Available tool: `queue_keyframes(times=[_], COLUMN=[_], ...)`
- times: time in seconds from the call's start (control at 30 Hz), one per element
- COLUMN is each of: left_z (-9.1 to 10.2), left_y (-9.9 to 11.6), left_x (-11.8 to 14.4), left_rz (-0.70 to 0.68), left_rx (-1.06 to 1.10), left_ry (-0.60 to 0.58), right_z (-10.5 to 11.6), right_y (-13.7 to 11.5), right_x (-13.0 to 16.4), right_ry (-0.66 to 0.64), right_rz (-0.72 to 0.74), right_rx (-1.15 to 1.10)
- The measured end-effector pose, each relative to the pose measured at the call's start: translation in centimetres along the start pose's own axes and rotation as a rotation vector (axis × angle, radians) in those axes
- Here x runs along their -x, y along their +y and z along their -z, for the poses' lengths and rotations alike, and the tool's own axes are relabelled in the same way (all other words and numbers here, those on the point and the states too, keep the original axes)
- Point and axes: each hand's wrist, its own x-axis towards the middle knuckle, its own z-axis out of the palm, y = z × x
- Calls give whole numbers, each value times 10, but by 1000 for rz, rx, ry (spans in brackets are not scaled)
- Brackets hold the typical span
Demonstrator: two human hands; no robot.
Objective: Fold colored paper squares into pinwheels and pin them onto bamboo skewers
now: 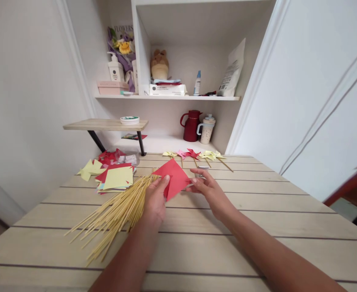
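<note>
**Inspector:** Presently, both hands hold one red paper square (174, 178) just above the table (257, 219). The left hand (155, 198) pinches its near-left edge, thumb on top. The right hand (207, 186) grips the right corner between thumb and fingers. Both are closed on the sheet.

**Clerk:** Is the sheet flat?

**Inspector:** No, it is tilted, one corner pointing up and away. I cannot tell whether it carries a fold or any cuts.

**Clerk:** What stands finished?

**Inspector:** A row of paper pinwheels (196, 155) on sticks lies at the far edge of the table, red, pink and yellow. I judge those complete. A small pale object lies just beyond the right hand; too hidden to name.

**Clerk:** And outstanding stock?

**Inspector:** A sizeable bundle of bamboo skewers (117, 215) fans out just left of the left hand, unused. A stack of red and yellow paper sheets (117, 178) lies beyond it, with loose yellow pieces and red offcuts nearby.

**Clerk:** Your assessment?

**Inspector:** By my judgement the work is early to middle. A few pinwheels are done, this sheet is not yet shaped, and far more sticks and paper remain than have been used.
</note>
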Motion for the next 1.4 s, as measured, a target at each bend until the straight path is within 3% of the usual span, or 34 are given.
queue_keyframes(times=[0.2, 0.67, 0.73, 0.9, 1.0, 1.17, 1.4], left_z=[0, 1, 1, 0, 0, 1, -1], left_y=[-1, 0, 0, -3, -6, -10, -13], left_x=[-1, -1, -1, -2, -2, -1, 1], left_rz=[-15, 39, 47, 54, 67, 73, 88], left_rx=[17, 39, 38, 50, 43, 32, 45], left_ry=[57, -24, -7, -20, -65, -116, -146], right_z=[1, 2, 4, 2, -5, -17, -18], right_y=[0, 0, 1, 3, 9, 19, 17], right_x=[0, -3, -3, -1, 5, 9, 8], right_ry=[-12, -16, 5, 80, 89, 82, 109], right_rz=[8, 63, 135, 662, 816, 901, 785], right_rx=[1, -23, 78, 668, 914, 1041, 864])
